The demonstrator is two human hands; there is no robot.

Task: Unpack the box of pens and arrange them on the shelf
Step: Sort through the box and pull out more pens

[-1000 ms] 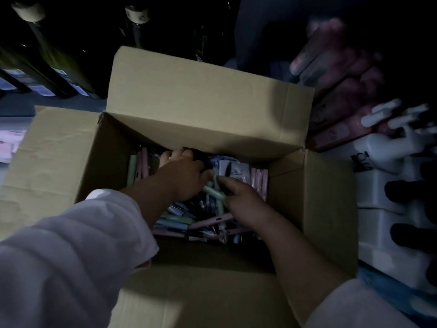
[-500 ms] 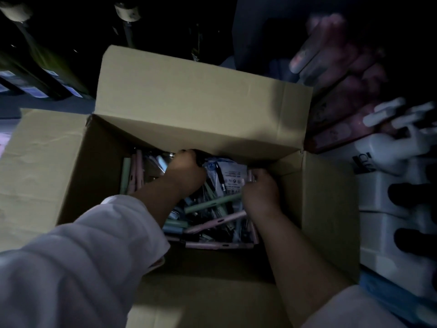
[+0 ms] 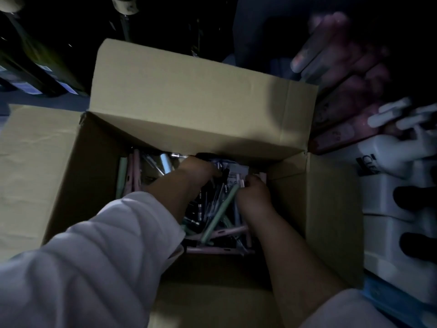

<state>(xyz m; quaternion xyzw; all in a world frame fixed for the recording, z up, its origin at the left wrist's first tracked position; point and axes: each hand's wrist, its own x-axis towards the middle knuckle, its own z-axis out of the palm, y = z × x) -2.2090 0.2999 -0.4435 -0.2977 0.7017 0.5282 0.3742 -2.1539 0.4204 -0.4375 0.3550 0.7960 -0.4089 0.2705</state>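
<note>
We see an open cardboard box (image 3: 189, 102) filling the middle of the view, its far flap standing up and its left flap folded flat outward. A white sleeve (image 3: 94, 256) reaches in from the near-left corner. White pump bottles (image 3: 390, 157) stand just beside the box's right wall, and dark bottles (image 3: 35, 74) lie beyond its far-left corner. On the box floor we find a loose heap of pens (image 3: 222, 250), pink, green and dark, some upright against the left wall. The left hand (image 3: 201, 171) is down by the far wall, its fingers hidden in shadow under the flap, so we cannot tell their grip. The right hand (image 3: 254, 192), near the far-right corner, pinches the upper end of a tilted green pen (image 3: 212, 223).
</note>
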